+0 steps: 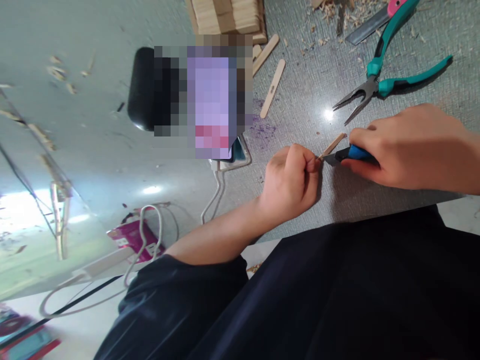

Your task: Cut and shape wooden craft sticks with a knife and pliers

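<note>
My left hand (293, 176) is closed around one end of a thin wooden craft stick (333, 145), whose other end sticks out up and to the right. In my right hand (407, 150) is a utility knife (359, 153) with a blue handle. Its short blade lies against the stick, close to my left fingertips. Just above my right hand rest open long-nose pliers (369, 89) with teal handles. Another craft stick (273, 89) lies flat on the table, up and left of the hands.
Stacked craft sticks (228, 17) sit at the top edge. A pink-handled cutter (371, 22) lies among wood shavings (326, 12). To the left are a black case (141, 90), a partly blurred-out phone (240, 150) on a white cable (212, 197), and a magenta packet (137, 237).
</note>
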{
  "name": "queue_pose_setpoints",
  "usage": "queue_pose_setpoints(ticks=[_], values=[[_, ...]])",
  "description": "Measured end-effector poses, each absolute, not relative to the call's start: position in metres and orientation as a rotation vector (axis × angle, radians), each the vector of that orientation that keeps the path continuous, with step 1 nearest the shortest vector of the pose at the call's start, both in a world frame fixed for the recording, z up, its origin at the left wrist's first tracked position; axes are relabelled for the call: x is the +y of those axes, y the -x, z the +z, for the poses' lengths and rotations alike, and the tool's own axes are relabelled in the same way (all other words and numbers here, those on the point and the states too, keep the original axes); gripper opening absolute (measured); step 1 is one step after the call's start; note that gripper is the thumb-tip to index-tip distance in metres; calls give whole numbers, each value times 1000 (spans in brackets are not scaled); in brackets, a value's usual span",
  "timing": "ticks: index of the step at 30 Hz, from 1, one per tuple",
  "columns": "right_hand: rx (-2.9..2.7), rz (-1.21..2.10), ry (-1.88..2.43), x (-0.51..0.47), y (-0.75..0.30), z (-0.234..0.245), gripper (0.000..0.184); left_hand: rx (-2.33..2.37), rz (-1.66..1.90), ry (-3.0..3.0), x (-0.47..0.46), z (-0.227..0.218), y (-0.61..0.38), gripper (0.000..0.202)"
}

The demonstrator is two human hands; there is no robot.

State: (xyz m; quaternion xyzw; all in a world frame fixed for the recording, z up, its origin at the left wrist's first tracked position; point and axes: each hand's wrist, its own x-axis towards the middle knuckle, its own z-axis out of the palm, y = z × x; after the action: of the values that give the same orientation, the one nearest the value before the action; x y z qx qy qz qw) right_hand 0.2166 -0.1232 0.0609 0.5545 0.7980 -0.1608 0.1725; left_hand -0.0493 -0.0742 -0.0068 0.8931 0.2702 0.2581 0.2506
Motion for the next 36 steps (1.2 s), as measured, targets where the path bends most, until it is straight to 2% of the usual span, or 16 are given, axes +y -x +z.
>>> queue_pose_setpoints(ticks=[11, 36], values=[[2253, -521, -1602, -123, -219, 62, 58, 737, 712, -2435, -75, -7, 49, 23], [2276, -481, -1563, -124, -222, 59, 65, 717, 700, -2422, -72, -6, 48, 23]])
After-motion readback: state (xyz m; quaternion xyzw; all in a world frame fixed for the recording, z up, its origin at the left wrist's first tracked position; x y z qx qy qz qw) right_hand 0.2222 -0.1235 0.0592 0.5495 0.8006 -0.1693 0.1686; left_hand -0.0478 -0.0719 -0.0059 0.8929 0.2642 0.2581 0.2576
